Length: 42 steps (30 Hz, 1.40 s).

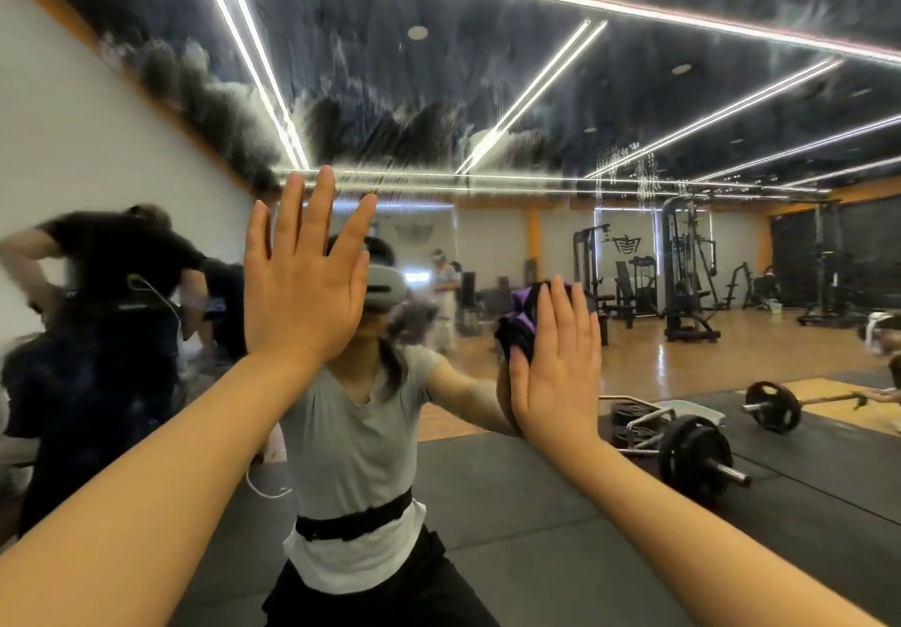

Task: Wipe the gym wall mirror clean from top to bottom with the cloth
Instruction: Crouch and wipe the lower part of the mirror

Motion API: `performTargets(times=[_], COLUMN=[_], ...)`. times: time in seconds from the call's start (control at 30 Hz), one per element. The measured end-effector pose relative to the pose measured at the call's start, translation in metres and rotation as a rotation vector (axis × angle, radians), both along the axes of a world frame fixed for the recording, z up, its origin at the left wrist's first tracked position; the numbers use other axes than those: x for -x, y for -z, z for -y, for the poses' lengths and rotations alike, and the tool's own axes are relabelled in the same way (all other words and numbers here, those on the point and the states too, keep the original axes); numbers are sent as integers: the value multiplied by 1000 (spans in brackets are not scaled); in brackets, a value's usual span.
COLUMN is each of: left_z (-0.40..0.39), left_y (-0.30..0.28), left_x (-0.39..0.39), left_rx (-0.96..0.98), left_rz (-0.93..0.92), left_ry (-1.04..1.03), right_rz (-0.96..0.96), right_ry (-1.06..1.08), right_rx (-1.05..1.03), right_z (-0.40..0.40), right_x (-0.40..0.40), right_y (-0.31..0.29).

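Purple-and-black cloth (524, 321): bunched, pressed flat against the mirror (536, 90) under my right hand (556, 363), sitting at about three o'clock from frame centre. Fabric shows past the fingertips at the hand's eleven o'clock edge; the rest is hidden behind the palm.

Right hand: fingers straight and close together, pointing to twelve o'clock, palm against the cloth. No pinch, no curl; the cloth is held by pressure alone.

Left hand (304, 280): at about ten o'clock from centre, fingers straight and slightly spread, pointing to twelve o'clock, palm toward the glass. It holds nothing. I cannot tell whether the palm itself touches the glass.

Mirror: fills nearly the whole view. Upper half, from ten through two o'clock, carries milky streaks and smeared patches over the reflected dark ceiling and its light strips (526, 95). A cluster of droplets (629, 168) sits at two o'clock. Lower half reads clearer.

Reflected items: person in grey top and black belt with headset (385, 285), centre to six o'clock; barbell (697, 456) on black matting at four o'clock; second barbell (775, 404) behind it; weight machines (682, 265) at three o'clock; blurred figure in dark clothing (112, 295) at nine o'clock.

White wall (73, 139): borders the mirror at nine to ten o'clock.
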<state>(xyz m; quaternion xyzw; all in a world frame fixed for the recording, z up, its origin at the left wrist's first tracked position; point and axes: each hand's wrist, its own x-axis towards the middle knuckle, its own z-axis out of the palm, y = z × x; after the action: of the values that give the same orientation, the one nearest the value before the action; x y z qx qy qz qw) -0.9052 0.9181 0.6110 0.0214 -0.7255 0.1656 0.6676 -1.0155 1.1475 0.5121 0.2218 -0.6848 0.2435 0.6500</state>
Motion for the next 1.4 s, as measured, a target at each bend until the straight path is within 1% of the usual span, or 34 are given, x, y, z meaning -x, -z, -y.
performTargets(times=[0.13, 0.23, 0.33, 0.5, 0.6, 0.67, 0.77, 0.87, 1.0, 1.1, 1.2, 1.4], left_z=[-1, 0, 1, 1, 1, 1, 1, 0, -1, -1, -2, -2], left_y=[0, -1, -1, -1, -1, -1, 0, 0, 0, 0, 1, -1], left_x=[1, 1, 2, 2, 1, 1, 2, 2, 1, 1, 1, -1], left_rx=[-1, 6, 10, 14, 14, 11, 12, 14, 8, 5, 7, 18], left_rz=[13, 9, 3, 3, -1, 2, 5, 4, 2, -1, -9, -5], left_ry=[7, 4, 8, -2, -3, 1, 0, 5, 13, 18, 18, 27], right_rz=[-5, -17, 23, 120, 123, 86, 27, -3, 5, -18, -33, -18], right_ry=[28, 35, -2, 2, -22, -34, -48, -29, -15, -3, 19, 28], right_rx=[-52, -109, -97, -92, -46, 12, 66, 74, 84, 55, 29, 23], right_z=[-4, -10, -13, -23, -22, -15, -8, -11, -13, -17, -20, -21], right_x=[1, 2, 3, -1, -2, 1, 6, 11, 9, 9, 11, 11], right_y=[-2, -23, -67, -161, -180, -166, -126, -90, -46, -17, 0, 3])
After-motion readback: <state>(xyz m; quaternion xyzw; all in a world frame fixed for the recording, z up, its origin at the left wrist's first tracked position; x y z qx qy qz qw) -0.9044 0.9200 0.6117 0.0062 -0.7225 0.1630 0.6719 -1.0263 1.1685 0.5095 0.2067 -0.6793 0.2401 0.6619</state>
